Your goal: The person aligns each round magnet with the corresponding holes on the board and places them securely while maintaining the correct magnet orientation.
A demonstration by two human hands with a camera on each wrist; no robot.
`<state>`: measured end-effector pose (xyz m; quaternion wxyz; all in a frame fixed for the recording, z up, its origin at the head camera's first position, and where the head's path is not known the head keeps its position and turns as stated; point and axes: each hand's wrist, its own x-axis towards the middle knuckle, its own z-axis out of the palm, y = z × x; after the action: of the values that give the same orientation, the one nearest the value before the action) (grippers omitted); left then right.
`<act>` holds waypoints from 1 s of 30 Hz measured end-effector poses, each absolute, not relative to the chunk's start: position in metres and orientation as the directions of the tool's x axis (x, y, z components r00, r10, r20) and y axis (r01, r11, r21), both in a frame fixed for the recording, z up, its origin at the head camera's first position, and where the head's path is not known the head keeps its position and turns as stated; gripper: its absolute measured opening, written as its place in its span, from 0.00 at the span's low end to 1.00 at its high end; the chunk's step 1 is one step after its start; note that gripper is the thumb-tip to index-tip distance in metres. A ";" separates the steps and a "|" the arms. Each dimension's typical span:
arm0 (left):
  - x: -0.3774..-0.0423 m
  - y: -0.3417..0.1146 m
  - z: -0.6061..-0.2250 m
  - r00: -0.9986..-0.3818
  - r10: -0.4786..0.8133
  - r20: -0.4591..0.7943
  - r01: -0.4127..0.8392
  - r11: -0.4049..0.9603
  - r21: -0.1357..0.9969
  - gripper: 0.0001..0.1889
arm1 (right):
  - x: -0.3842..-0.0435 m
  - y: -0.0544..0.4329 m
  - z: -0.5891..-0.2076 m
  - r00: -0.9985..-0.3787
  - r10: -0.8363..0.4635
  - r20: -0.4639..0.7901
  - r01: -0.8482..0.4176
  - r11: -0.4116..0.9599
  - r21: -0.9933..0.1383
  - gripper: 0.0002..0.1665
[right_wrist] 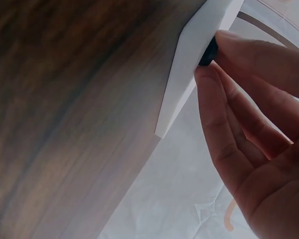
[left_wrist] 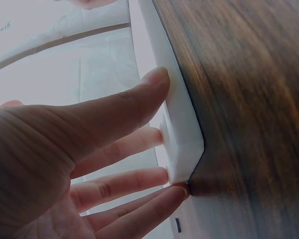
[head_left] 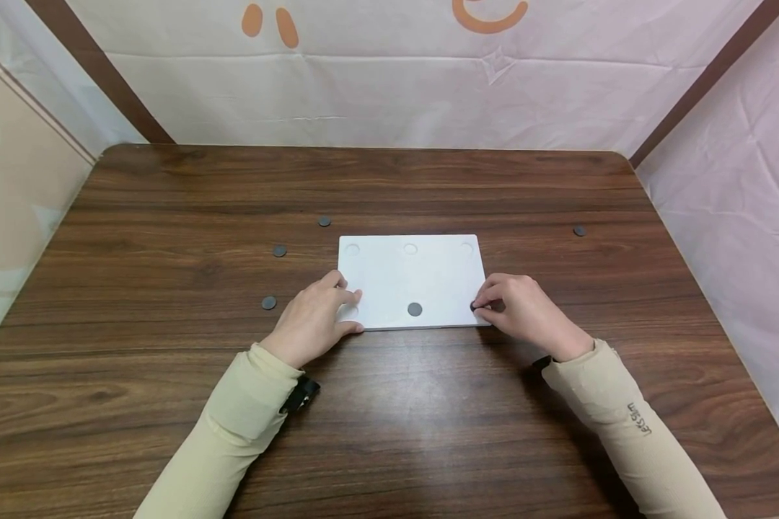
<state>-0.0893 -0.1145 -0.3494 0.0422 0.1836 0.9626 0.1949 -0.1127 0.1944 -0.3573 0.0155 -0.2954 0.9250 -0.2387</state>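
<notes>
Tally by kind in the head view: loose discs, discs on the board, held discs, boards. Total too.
Loose discs on the table: 4
Resting disc on the board: 1
Held disc, pinched by the right hand: 1
White board: 1
Total: 7

**Pale Tones, Dark Accents**

And on the left, a long, pale cream fabric sleeve point(head_left: 223, 432) is worn, creased softly around its cuff, where a small, black, blocky wrist device point(head_left: 301, 394) is strapped. Over on the right, a long beige fabric sleeve point(head_left: 610, 411) is seen, marked with dark slanting lettering point(head_left: 639, 419), read as "Let's Slim"! A small black wrist piece point(head_left: 542, 362) is glimpsed there, mostly hidden. The left hand point(head_left: 314, 317) and right hand point(head_left: 529, 310) are seen bare.
</notes>
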 end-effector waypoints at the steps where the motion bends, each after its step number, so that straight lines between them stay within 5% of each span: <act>1: -0.089 -0.114 -0.349 -0.929 0.369 -0.011 0.336 0.857 0.390 0.19 | -0.112 0.194 -0.358 -0.825 -0.553 0.117 -0.541 0.710 -0.451 0.03; 30: -0.089 -0.114 -0.349 -0.930 0.366 -0.018 0.331 0.859 0.390 0.21 | -0.101 0.191 -0.361 -0.827 -0.541 0.154 -0.553 0.734 -0.394 0.05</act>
<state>-0.0895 -0.1136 -0.3489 0.0457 0.1808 0.9631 0.1938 -0.1015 0.1907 -0.3608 -0.0144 -0.2938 0.9311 -0.2159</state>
